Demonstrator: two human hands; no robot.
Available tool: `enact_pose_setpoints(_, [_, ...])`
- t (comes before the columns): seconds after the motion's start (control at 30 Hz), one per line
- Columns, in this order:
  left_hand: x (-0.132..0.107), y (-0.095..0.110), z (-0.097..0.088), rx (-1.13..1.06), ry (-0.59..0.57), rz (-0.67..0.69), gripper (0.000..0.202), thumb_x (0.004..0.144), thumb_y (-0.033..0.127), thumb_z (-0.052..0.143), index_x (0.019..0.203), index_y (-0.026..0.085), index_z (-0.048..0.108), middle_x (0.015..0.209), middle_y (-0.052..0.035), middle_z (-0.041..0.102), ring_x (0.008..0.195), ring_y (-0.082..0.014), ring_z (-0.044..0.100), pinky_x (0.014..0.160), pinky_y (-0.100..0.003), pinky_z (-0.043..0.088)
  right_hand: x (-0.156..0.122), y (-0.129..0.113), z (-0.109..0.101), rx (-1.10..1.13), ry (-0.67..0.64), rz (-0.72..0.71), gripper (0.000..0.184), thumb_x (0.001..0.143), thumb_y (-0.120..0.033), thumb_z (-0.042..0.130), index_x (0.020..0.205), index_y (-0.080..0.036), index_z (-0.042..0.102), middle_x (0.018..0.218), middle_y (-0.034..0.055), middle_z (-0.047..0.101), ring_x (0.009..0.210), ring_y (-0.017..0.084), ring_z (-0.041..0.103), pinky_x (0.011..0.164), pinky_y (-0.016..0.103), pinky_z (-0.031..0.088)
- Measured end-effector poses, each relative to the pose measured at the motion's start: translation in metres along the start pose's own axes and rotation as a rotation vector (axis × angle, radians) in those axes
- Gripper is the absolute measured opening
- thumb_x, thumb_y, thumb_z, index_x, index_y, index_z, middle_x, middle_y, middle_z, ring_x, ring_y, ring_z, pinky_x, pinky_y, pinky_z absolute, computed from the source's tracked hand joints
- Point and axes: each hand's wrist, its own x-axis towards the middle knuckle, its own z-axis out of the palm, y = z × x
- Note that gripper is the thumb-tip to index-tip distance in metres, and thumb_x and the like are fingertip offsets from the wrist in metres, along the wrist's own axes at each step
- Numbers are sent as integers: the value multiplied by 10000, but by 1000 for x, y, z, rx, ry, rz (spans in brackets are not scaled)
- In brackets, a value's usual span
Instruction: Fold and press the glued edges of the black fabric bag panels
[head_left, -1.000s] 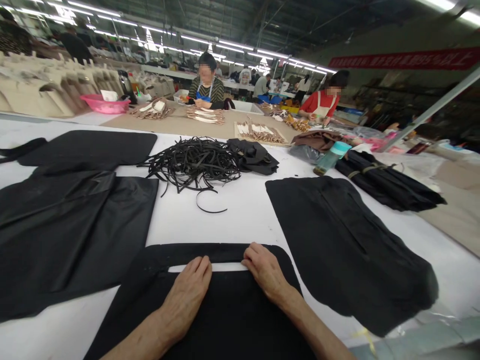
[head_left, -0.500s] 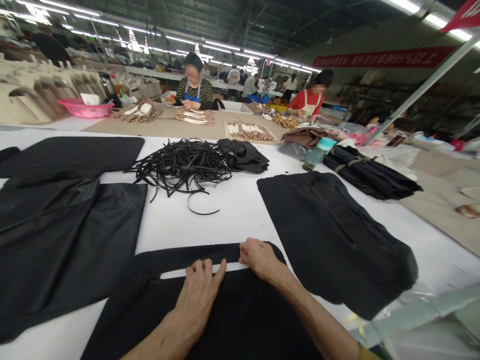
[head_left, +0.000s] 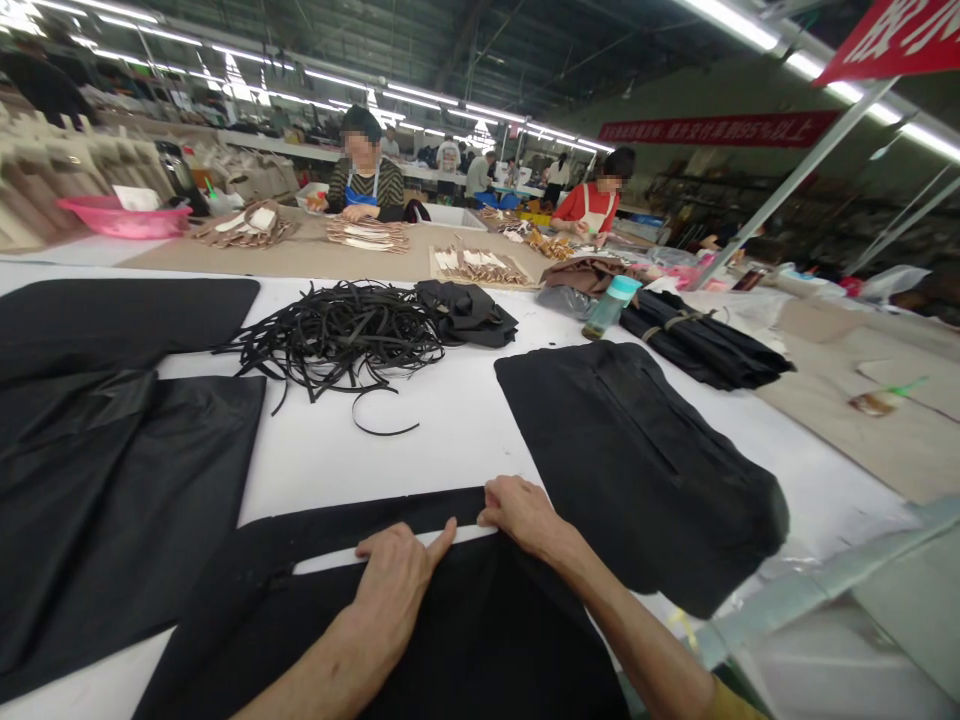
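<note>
A black, leather-like panel [head_left: 502, 630] lies in front of me, with a long slot near its far edge showing white beneath. My left hand [head_left: 394, 575] rests on the panel at the slot, its fingers bent downward and the thumb stretched away from them. At the slot's right end, my right hand [head_left: 517, 510] is closed in a pinch on the panel's far strip. Its fingertips are partly hidden. The panel's right part is pulled into a slight fold below that hand.
Black panels [head_left: 202, 440] lie on the left, and another slotted black panel [head_left: 637, 470] on the right. Beyond are a heap of thin black strips [head_left: 337, 340], a bottle [head_left: 609, 308] and a tied black bundle [head_left: 705, 340]. Two co-workers sit across the table; a metal rail [head_left: 817, 585] is at right.
The view has turned slightly right. The panel's right side has been drawn up and inward under my right hand. My left hand stays by the slot, its fingers a little more bent.
</note>
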Motion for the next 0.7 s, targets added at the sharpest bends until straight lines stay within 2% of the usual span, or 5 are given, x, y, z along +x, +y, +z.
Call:
enact_pose_setpoints(0.2, [3,1,2,-6,-22,11,754,804,-4,285,1376,409,20,729,-97,629,579,-253,614,524,-367,449,-8,21,9,12,100,-133,94,846,-280,538,797,-207,570,849,8,593,819,146,543,718,231,356])
enact_pose_setpoints(0.37, [3,2,2,-6,-6,-5,765,796,4,326,1381,396,27,731,-87,619,591,-253,612,540,-382,453,-21,43,11,31,225,-125,144,908,-208,405,834,-206,529,893,19,551,817,143,527,739,242,367])
enact_pose_setpoints(0.5, [1,5,3,-20,27,-36,767,785,7,360,1377,414,89,707,-69,603,577,-250,599,542,-393,455,-31,36,9,108,281,-99,110,902,-224,415,841,-219,506,865,-9,543,777,123,520,710,225,368])
enact_pose_setpoints(0.63, [0,4,3,-115,94,-67,741,781,18,394,1371,404,168,699,-58,577,585,-239,586,572,-418,463,-31,19,13,178,198,-54,39,815,-236,545,790,-223,517,826,-30,557,769,120,511,695,219,345])
enact_pose_setpoints(0.7, [0,3,3,-136,76,-61,747,780,4,387,1362,423,182,697,-57,576,576,-236,586,560,-409,459,-24,17,16,175,174,17,58,789,-228,560,752,-216,516,769,-35,562,738,122,513,647,220,332])
